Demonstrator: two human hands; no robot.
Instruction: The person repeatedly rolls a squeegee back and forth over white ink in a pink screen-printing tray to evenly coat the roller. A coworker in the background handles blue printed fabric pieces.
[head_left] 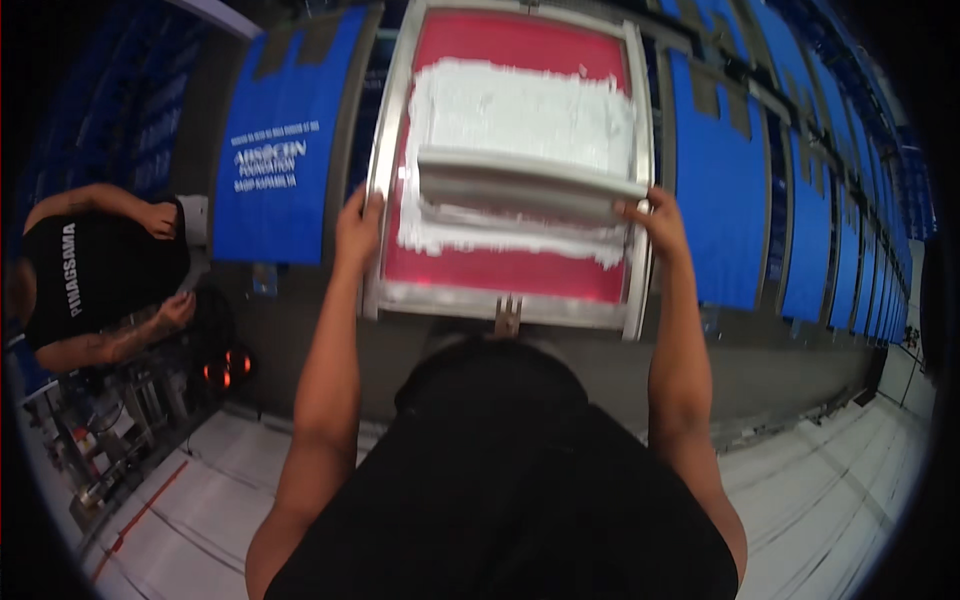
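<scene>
In front of me lies a screen printing frame (386, 140) with metal sides and a red mesh (510, 278). A thick layer of white ink (520, 110) with ragged edges covers much of the mesh. Across it lies a long squeegee (530, 178), slightly tilted, with white ink along its lower side. My right hand (656, 220) is closed around the squeegee's right end, close to the frame's right side. At the frame's left side, my left hand (360, 228) grips the metal rail; some of its fingers are hidden.
Blue printed fabric panels (285, 215) lie on boards to the left, and more blue panels (720, 180) run in a row to the right. A person in a black shirt (105, 270) is at the far left, near a device with glowing orange elements (228, 368). A metal clamp (507, 315) sits at the frame's near edge.
</scene>
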